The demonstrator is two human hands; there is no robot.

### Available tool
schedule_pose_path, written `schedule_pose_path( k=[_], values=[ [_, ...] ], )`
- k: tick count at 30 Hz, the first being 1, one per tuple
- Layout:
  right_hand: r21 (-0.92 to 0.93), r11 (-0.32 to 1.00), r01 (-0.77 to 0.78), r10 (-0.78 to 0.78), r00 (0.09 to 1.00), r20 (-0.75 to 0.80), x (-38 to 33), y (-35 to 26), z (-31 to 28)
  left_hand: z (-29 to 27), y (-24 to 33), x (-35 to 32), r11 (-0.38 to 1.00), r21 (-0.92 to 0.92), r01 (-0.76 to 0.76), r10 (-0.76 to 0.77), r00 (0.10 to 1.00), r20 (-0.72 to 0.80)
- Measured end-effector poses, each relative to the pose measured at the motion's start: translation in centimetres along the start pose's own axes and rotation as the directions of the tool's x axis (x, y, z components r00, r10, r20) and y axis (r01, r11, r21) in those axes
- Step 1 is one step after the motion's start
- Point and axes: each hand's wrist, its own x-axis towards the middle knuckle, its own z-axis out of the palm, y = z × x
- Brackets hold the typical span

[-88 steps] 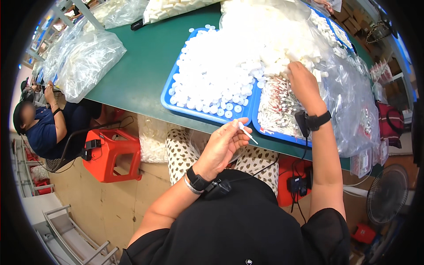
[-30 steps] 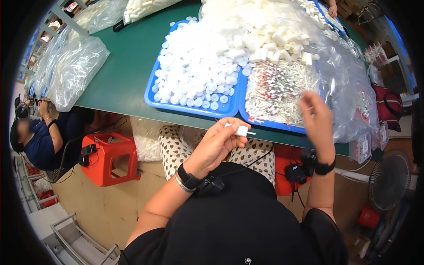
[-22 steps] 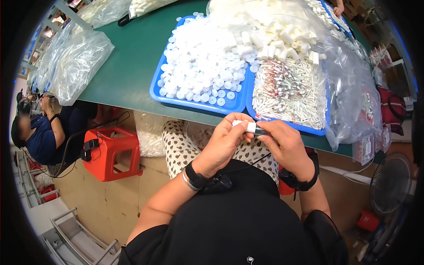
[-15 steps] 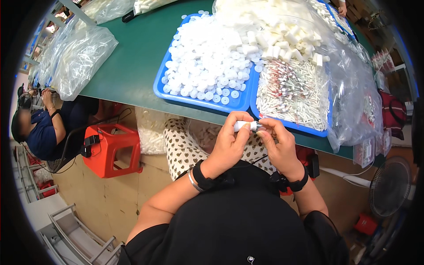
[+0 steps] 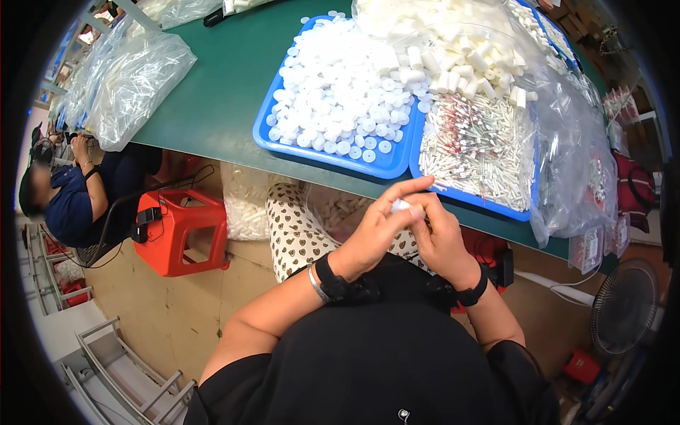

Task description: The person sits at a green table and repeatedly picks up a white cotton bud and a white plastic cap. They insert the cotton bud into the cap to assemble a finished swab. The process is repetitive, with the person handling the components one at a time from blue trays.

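Observation:
Just off the table's front edge, my two hands meet over a small white cylinder point(image 5: 401, 206), partly hidden by the fingers. My left hand point(image 5: 370, 237) is closed on it with thumb and fingers, its index finger stretched out toward the right. Against the cylinder's other end, my right hand point(image 5: 445, 241) closes its thumb and fingertips. Beyond them, a blue tray point(image 5: 386, 170) bears many translucent white discs point(image 5: 333, 106). A second blue tray point(image 5: 489, 207) beside it holds thin white sticks point(image 5: 489, 170), some with red or dark ends.
Cream cylinders point(image 5: 464, 67) spill from a clear bag behind the trays. Plastic bags lie at the table's left point(image 5: 145, 92) and right point(image 5: 567, 191). A red stool point(image 5: 170, 241) stands left, near a seated person point(image 5: 67, 198). A black fan point(image 5: 623, 304) stands right.
My hands have come closer together around the white cylinder, covering more of it. The clear, thin end seen before is now hidden. My left index finger has straightened out; the view has shifted slightly.

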Motion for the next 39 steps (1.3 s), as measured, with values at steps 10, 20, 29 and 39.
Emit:
schedule_pose_path(
  k=[10,20,29,39],
  values=[
    [-0.415,0.864,0.284,-0.301,0.953,0.027,1.0,0.7,-0.9,-0.7,0.0,0.1,0.906,-0.403,0.128,-0.139,0.99,0.004],
    [-0.377,0.913,0.155,-0.182,0.983,-0.037,1.1,-0.1,1.6,-0.5,-0.7,-0.3,0.884,-0.466,0.045,-0.069,0.997,-0.034],
    [-0.512,0.792,0.334,-0.388,0.922,0.002,1.5,0.1,1.0,-0.4,0.3,-0.4,0.898,-0.433,0.081,-0.123,0.99,-0.07],
    [-0.386,0.902,0.192,-0.243,0.966,-0.087,1.4,0.2,2.2,-0.2,-0.7,0.0,0.861,-0.508,0.035,-0.083,0.994,-0.072]
  ],
)
